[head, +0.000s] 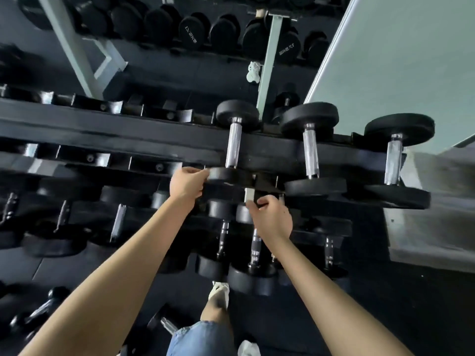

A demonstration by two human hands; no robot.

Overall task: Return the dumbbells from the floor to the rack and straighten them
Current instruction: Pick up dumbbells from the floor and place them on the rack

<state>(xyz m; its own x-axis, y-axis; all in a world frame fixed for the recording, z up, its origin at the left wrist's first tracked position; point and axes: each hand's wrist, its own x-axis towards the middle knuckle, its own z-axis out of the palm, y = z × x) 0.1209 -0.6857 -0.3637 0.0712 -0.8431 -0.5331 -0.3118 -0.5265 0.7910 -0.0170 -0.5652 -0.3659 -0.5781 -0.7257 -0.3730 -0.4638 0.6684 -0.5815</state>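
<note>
A black dumbbell rack (108, 132) runs across the view with empty saddles on its left. On its top tier lie three black dumbbells with chrome handles: one in the middle (233, 145), a second (311, 152) and a third (394, 160) to its right. My left hand (186, 185) grips the near head of the middle dumbbell from the left. My right hand (272, 217) is curled, its fingertips at a pale rack bracket (249, 194) just below that head. Lower-tier dumbbells (254, 250) sit under my right wrist. Two dumbbells lie on the floor at lower left (41, 309) and beside my leg (167, 325).
A mirror behind the rack reflects more dumbbells (190, 32) and a grey frame post (270, 62). A pale wall panel (411, 60) rises at right. My leg and shoe (218, 294) stand close to the rack on the dark rubber floor (385, 304).
</note>
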